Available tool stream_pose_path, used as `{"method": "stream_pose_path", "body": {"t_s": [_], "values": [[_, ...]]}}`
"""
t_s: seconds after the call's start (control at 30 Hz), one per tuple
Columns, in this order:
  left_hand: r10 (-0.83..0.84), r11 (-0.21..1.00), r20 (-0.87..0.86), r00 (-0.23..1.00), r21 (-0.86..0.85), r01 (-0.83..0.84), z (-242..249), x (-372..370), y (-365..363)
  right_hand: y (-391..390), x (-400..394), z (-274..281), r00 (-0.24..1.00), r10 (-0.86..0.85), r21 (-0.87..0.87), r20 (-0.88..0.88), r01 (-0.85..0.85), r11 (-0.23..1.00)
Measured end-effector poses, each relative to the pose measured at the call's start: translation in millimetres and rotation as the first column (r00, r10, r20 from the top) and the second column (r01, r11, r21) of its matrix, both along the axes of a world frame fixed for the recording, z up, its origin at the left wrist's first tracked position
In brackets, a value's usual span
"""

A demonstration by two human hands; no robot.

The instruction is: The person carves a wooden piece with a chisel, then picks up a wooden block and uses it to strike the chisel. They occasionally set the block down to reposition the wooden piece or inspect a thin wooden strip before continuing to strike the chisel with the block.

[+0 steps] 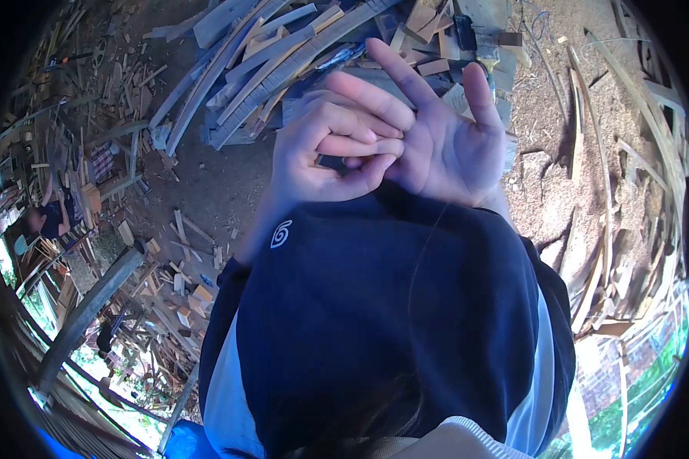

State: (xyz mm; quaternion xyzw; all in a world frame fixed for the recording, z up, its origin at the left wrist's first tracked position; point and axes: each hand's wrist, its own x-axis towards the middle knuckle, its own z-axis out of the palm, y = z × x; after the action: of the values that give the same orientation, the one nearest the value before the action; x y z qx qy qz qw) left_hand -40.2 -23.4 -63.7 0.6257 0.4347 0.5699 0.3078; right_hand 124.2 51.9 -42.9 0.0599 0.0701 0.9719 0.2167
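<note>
My left hand is closed, its fingers and thumb curled around the lower fingers of my right hand. My right hand is turned palm up, with the thumb and at least one finger stretched out and apart. Part of the held fingers is hidden behind the left hand. No tool shows in either hand. Both hands are in front of the dark blue shirt I wear, above the ground.
Long wooden strips and planks lie piled ahead, with short wood blocks beside them. More strips lie on the chip-covered ground at right. Wood offcuts and a beam are at left. Another person is at far left.
</note>
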Motion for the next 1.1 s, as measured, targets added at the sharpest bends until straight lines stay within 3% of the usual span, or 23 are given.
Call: {"method": "stream_pose_path", "body": {"t_s": [0.03,0.13,0.23,0.37,0.47,0.57,0.63,0.67,0.73,0.77,0.8,0.83,0.87,0.9,0.93,0.97,1.03,1.1], "values": [[-0.021,1.0,0.136,0.991,-0.02,0.024,2,3,-1,-1,-1,-1,0.999,0.006,0.004,-0.035,-0.006,1.0],[-0.012,0.998,0.122,0.992,-0.063,0.02,14,4,-2,-3,-5,-3,0.998,-0.003,0.064,-0.065,0.007,0.998],[-0.066,0.996,0.174,0.983,-0.052,0.076,10,1,-6,-7,-6,-2,0.993,-0.007,-0.009,-0.12,0.006,1.0],[-0.094,0.993,0.083,0.992,0.072,0.088,4,-1,-4,-10,-8,2,0.99,-0.009,-0.066,-0.143,-0.001,0.998],[-0.124,0.991,0.192,0.973,0.064,0.114,7,-1,-2,-13,-8,-1,0.977,-0.017,-0.084,-0.213,-0.001,0.996],[-0.263,0.958,0.099,0.96,0.146,0.248,6,-5,-1,-17,-5,3,0.98,-0.043,-0.132,-0.195,0.017,0.991],[-0.278,0.952,0.171,0.945,0.18,0.247,4,-2,0,-15,-1,15,0.998,0.057,-0.116,0.024,-0.053,0.992],[-0.277,0.953,0.172,0.945,0.177,0.246,4,0,1,-15,0,22,0.998,0.057,-0.118,0.024,-0.054,0.991],[-0.268,0.957,0.239,0.933,0.177,0.229,6,4,4,-15,-4,39,0.926,0.069,-0.057,0.37,-0.052,0.997],[-0.268,0.957,0.24,0.933,0.175,0.23,4,3,2,-15,-3,27,0.926,0.07,-0.059,0.37,-0.051,0.997],[-0.237,0.971,0.238,0.942,0.093,0.221,2,2,-2,-13,-7,14,0.993,0.081,-0.037,0.09,-0.078,0.996],[-0.208,0.977,0.233,0.95,0.012,0.211,0,1,-5,-13,-8,6,0.976,0.093,-0.007,-0.197,-0.096,0.995],[-0.209,0.977,0.233,0.95,0.01,0.213,-2,2,-7,-16,-1,4,0.976,0.09,-0.009,-0.196,-0.094,0.996],[-0.137,0.988,0.261,0.956,-0.036,0.152,-2,5,-8,-14,-2,28,0.99,0.104,-0.12,0.094,-0.092,0.988],[-0.064,0.992,0.285,0.956,-0.083,0.091,-2,8,-10,-14,-2,41,0.917,0.142,-0.227,0.373,-0.058,0.972],[-0.064,0.992,0.287,0.956,-0.085,0.093,0,12,-10,-16,-1,34,0.916,0.141,-0.229,0.375,-0.056,0.972],[0.085,0.981,0.318,0.944,-0.19,-0.024,7,20,-9,-18,1,17,0.998,0.068,-0.1,0.002,-0.068,0.993],[0.087,0.973,0.322,0.943,-0.23,-0.012,15,22,-6,-18,5,13,0.998,0.061,-0.079,0.023,-0.059,0.995]]}}
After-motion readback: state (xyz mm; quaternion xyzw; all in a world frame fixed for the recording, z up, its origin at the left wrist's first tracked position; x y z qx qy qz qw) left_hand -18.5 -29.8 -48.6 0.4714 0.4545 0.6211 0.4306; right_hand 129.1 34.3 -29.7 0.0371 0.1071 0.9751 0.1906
